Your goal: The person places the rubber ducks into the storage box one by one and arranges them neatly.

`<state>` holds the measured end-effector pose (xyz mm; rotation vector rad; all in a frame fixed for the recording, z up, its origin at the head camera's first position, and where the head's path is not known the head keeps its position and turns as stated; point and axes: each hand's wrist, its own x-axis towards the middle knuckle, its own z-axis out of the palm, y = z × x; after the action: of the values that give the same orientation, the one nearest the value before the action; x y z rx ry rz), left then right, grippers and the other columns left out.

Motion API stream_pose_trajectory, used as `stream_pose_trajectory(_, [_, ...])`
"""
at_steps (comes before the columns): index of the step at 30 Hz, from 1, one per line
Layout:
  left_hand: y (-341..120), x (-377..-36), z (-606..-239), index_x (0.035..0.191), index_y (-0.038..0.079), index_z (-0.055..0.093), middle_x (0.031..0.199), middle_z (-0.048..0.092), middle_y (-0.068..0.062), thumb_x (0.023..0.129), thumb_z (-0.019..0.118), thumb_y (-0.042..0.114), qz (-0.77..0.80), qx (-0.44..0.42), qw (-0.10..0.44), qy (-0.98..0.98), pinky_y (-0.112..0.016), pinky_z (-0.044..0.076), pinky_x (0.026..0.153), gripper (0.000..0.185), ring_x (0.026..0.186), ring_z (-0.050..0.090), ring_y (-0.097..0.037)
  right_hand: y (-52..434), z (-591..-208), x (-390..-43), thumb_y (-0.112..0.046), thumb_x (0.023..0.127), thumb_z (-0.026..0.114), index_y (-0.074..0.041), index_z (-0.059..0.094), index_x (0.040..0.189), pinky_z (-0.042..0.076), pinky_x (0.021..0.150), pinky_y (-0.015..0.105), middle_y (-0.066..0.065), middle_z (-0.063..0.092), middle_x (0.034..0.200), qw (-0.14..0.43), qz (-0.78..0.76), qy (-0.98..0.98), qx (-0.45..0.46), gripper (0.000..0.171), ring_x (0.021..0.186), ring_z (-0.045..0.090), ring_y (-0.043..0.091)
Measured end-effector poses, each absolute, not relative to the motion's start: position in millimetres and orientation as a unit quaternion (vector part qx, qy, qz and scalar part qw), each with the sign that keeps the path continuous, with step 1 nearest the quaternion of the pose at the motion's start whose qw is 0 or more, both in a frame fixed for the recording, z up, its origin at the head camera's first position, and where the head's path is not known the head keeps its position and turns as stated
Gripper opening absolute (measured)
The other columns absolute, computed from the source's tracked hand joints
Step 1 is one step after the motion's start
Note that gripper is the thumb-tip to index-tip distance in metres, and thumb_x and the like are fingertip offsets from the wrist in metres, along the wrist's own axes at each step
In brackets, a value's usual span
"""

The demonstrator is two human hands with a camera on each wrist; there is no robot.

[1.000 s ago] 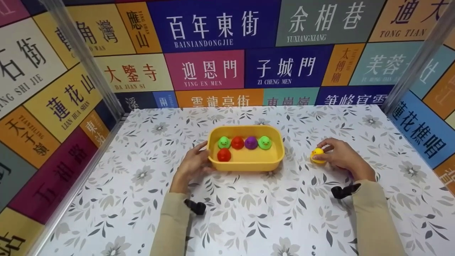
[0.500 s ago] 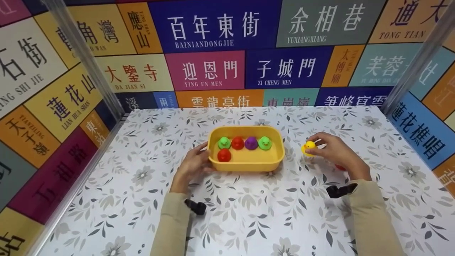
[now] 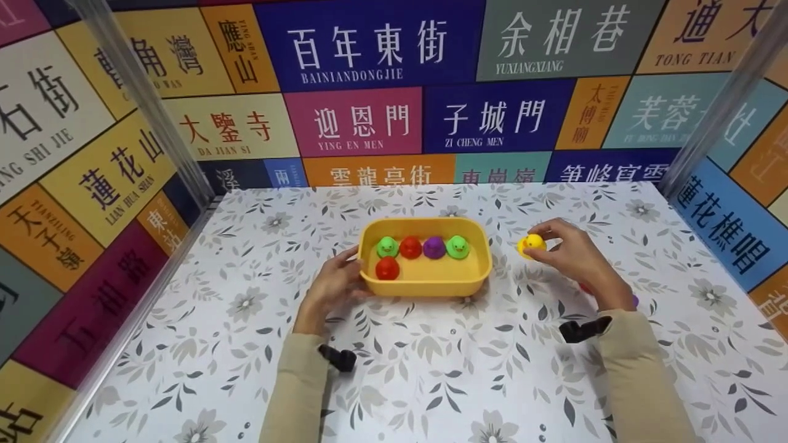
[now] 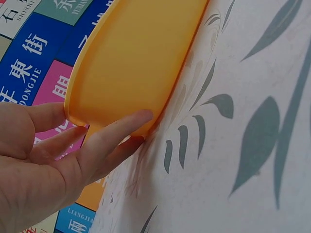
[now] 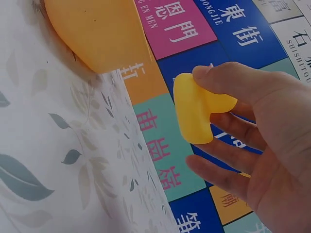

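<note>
Head view, item list: right hand (image 3: 575, 258), fingers pinching a yellow duck (image 3: 531, 243) lifted off the counter (image 3: 431, 381), just right of the yellow tub (image 3: 425, 286) near counter centre. Left hand (image 3: 332, 284), fingers relaxed, thumb on the tub's rim, steadying its left wall. Tub holds five ducks. Risk, judged: the light fingertip pinch could let the smooth duck slip and roll toward the right edge.
</note>
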<state>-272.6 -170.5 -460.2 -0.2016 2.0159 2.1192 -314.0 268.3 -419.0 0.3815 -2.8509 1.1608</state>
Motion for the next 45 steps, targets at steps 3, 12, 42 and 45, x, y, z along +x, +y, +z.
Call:
stream_pose_trajectory(3, [-171,-273,-459,0.155,0.015,0.038,0.145,0.054,-0.022,0.103,0.05,0.015,0.718,-0.074,0.109,0.683,-0.028,0.059,0.062,0.053,0.092,0.069,-0.027,264,-417,-314,-0.042,0.089,0.075,-0.008,0.059,0.128,0.049,0.08,0.014,0.014,0.059,0.13,0.013,0.391,-0.914,0.108,0.054,0.115,0.058,0.031])
stream_pose_trajectory(12, [-172,-274,-454,0.154,0.019,0.039,0.145,0.054,-0.019,0.103,0.052,0.018,0.708,-0.088,0.115,0.691,-0.036,0.063,0.073,0.053,0.105,0.069,-0.028,243,-412,-314,-0.042,0.085,0.078,-0.007,0.056,0.123,0.06,0.092,0.025,0.012,0.056,0.131,0.028,0.425,-0.896,0.127,0.056,0.122,0.06,0.032])
stream_pose_trajectory(42, [-171,-273,-458,0.155,0.016,0.038,0.146,0.053,-0.021,0.103,0.051,0.017,0.709,-0.076,0.114,0.692,-0.03,0.06,0.068,0.054,0.106,0.068,-0.029,154,-400,-317,-0.013,0.081,0.084,-0.005,0.069,0.122,0.059,0.098,0.037,0.015,0.051,0.144,-0.089,0.491,-0.848,0.182,0.045,0.125,0.061,0.035])
stream_pose_trajectory(45, [-171,-273,-458,0.155,0.018,0.038,0.146,0.053,-0.02,0.103,0.051,0.018,0.709,-0.081,0.117,0.691,-0.031,0.06,0.069,0.053,0.107,0.068,-0.028,148,-403,-322,-0.008,0.083,0.081,-0.004,0.067,0.124,0.064,0.086,0.036,0.014,0.05,0.148,-0.131,0.513,-0.833,0.164,0.044,0.123,0.062,0.037])
